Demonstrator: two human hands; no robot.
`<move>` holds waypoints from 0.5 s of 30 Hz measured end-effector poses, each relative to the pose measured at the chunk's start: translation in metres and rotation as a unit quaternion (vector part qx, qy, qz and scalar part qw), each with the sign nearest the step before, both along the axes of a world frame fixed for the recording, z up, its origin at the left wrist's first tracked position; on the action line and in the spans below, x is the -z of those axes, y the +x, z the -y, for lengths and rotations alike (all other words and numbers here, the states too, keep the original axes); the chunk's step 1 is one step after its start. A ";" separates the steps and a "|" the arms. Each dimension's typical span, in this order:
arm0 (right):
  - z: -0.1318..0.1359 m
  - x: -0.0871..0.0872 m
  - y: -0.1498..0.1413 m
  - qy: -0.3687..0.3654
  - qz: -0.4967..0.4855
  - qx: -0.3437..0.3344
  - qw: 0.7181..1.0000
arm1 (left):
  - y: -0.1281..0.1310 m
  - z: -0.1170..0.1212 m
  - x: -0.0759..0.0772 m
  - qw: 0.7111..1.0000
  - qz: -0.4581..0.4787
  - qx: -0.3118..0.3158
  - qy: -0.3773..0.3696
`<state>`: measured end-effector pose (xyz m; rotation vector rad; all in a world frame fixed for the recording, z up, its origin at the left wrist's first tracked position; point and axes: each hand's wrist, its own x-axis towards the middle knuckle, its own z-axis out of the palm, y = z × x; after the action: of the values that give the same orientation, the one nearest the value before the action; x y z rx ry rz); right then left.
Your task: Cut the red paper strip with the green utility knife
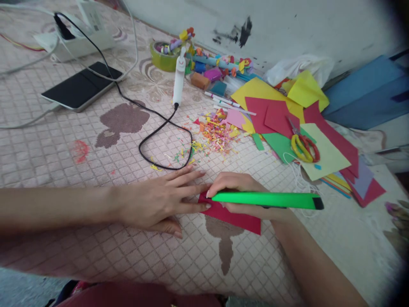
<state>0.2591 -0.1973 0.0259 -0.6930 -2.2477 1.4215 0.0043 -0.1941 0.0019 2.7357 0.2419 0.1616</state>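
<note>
My left hand [159, 198] lies flat on the quilted cloth with its fingers stretched out. Its fingertips rest on the left end of a small red paper piece [241, 219]. My right hand [241, 185] is closed around a bright green utility knife [268, 199] with a black end cap. The knife lies level above the red paper, with its front end close to my left fingertips. I cannot make out its blade clearly. The fingers of my right hand cover part of the paper.
Beyond my hands lie paper scraps [220, 132], a white glue gun [179, 81] with a looped black cord and a roll of tape [162, 59]. Coloured paper sheets [271, 115] and scissors [303, 147] lie at right. A phone [81, 87] and power strip [86, 44] are at left.
</note>
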 end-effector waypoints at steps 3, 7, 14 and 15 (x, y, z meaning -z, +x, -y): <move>0.000 0.000 0.001 -0.007 -0.004 0.000 1.000 | 0.001 0.004 0.000 1.000 -0.003 -0.009 0.001; -0.002 0.002 0.002 -0.016 -0.007 -0.001 1.000 | 0.000 0.008 0.002 1.000 -0.001 -0.019 0.007; -0.004 0.005 0.003 -0.033 -0.002 -0.002 0.999 | -0.001 0.007 0.001 1.000 0.001 -0.015 0.013; -0.004 0.006 0.003 -0.033 -0.003 -0.002 0.999 | -0.001 0.007 0.001 1.000 0.000 -0.015 0.012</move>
<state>0.2625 -0.1935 0.0204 -0.7046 -2.2082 1.5043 0.0036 -0.2011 0.0009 2.7564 0.2822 0.1741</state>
